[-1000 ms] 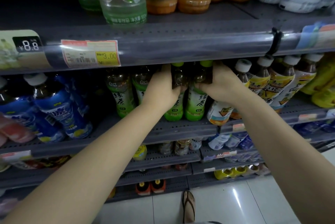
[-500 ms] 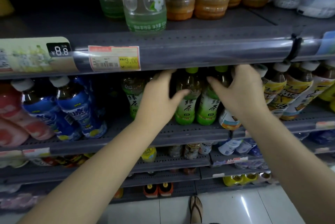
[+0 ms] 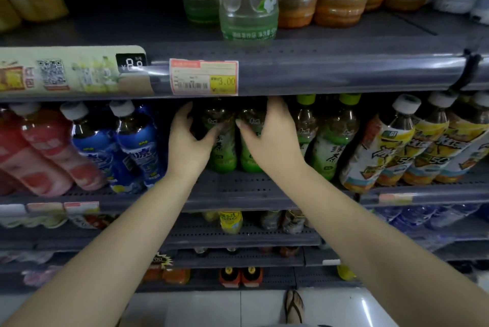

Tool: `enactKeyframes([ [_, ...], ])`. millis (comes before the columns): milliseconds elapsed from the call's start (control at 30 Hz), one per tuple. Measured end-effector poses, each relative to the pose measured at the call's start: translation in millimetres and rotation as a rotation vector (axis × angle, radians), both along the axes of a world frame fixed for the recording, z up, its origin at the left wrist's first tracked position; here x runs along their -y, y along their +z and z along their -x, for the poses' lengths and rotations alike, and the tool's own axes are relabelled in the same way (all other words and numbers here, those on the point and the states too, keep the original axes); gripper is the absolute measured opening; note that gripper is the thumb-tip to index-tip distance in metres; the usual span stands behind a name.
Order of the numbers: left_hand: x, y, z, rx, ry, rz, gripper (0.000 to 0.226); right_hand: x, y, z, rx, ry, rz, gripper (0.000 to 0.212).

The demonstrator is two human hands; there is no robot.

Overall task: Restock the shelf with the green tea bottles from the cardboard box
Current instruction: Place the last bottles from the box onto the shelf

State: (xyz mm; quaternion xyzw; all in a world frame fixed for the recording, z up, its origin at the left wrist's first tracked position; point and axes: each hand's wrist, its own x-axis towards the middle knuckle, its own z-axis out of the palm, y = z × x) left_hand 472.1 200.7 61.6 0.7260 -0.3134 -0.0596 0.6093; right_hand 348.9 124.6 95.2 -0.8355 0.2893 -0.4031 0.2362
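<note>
Between the two hands, on the middle shelf [image 3: 238, 189], stand two green tea bottles: left hand [image 3: 189, 141] curls round the left bottle [image 3: 221, 141], right hand [image 3: 267, 138] wraps the right bottle [image 3: 250, 146], probably to square them in line. Just right of the right hand two more green teas [image 3: 330, 138] stand shelved, so the row looks partly filled. Box not in view

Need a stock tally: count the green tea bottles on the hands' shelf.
4: one at the left hand, one behind the right hand, two right of it. More may hide behind.
</note>
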Motion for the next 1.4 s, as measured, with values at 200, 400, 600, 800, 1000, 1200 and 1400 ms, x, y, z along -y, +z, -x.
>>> enactKeyframes([
  [200, 18.7, 5.3, -10.8, -0.056, -0.111, -0.146, 0.064, 22.1, 1.1, -23.0, -0.303, -0.02, -0.073, 0.059],
  [400, 5.1, 0.0, -11.4, 0.05, -0.12, -0.173, 0.059, 25.0, 1.9, -14.0, -0.345, 0.051, -0.085, 0.056],
  [600, -23.3, -5.2, -0.7, 0.104, -0.144, -0.141, 0.051, 18.0, 1.0, 3.3, -0.287, 0.18, -0.1, 0.061],
  [800, -31.1, -6.7, 6.2, 0.12, -0.154, -0.126, 0.057, 12.0, -2.5, 10.5, -0.208, 0.21, -0.112, 0.055],
  [1000, -29.6, 0.4, 12.7, 0.182, -0.139, -0.159, 0.067, 8.8, 2.2, 19.5, -0.187, 0.215, -0.08, 0.067],
  [1200, -46.4, 15.5, 54.3, 0.498, -0.013, 0.042, 0.064, 16.2, 9.7, 78.0, -0.076, 0.121, -0.025, 0.064],
  [1400, -7.3, 13.3, 97.7, 0.289, -0.348, 0.02, 0.055, 44.1, 3.2, 114.4, 0.025, -0.066, 0.027, 0.053],
])
